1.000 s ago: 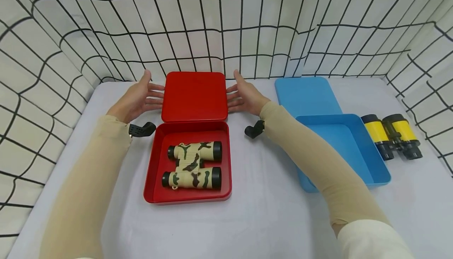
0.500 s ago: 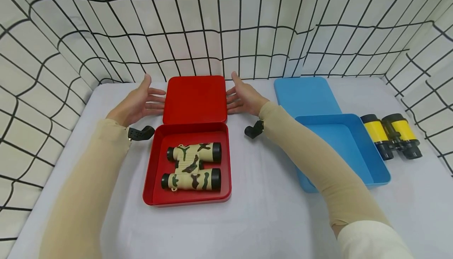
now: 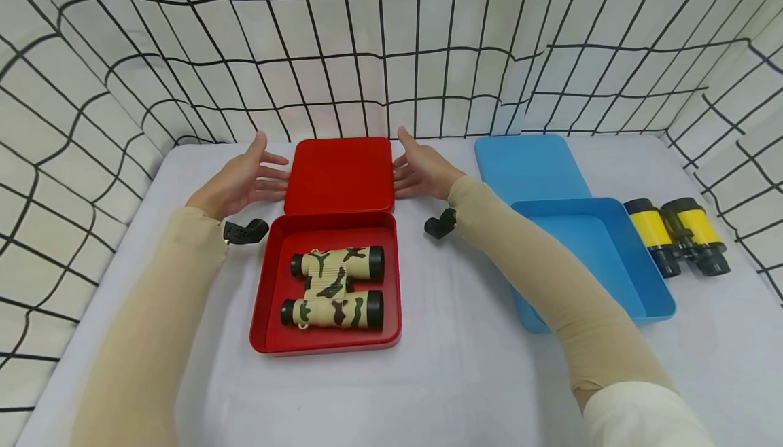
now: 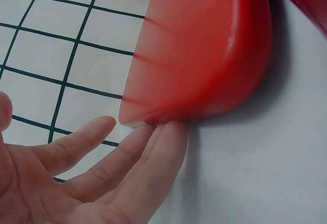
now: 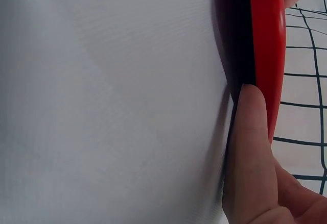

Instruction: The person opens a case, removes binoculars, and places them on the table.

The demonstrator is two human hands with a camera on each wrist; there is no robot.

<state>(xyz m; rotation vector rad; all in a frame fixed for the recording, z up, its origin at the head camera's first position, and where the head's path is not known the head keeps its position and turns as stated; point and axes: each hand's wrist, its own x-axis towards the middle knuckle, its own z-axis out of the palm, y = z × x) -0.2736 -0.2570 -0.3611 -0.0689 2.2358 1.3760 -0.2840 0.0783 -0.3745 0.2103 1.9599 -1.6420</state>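
Note:
In the head view, a flat red lid (image 3: pixel 340 175) lies just behind an open red box (image 3: pixel 263 284). My left hand (image 3: pixel 241 179) is at the lid's left side, its fingers straight and their tips touching the edge, as the left wrist view shows. On the opposite side, the straight fingers of my right hand (image 3: pixel 425 170) press the lid's right edge; the right wrist view has one fingertip (image 5: pixel 252 101) against the rim. Camouflage binoculars (image 3: pixel 333 289) rest inside the red box. The lid's underside is hidden.
Right of the red box stands an open blue box (image 3: pixel 648 284), partly behind my right forearm. Its blue lid (image 3: pixel 529 165) lies behind it. Yellow and black binoculars (image 3: pixel 679 235) are at the far right. A wall with a black grid (image 3: pixel 391 53) borders the white table.
The red lid's far edge has come slightly towards me, with my hands staying at its sides. The camouflage binoculars have not moved within the red box.

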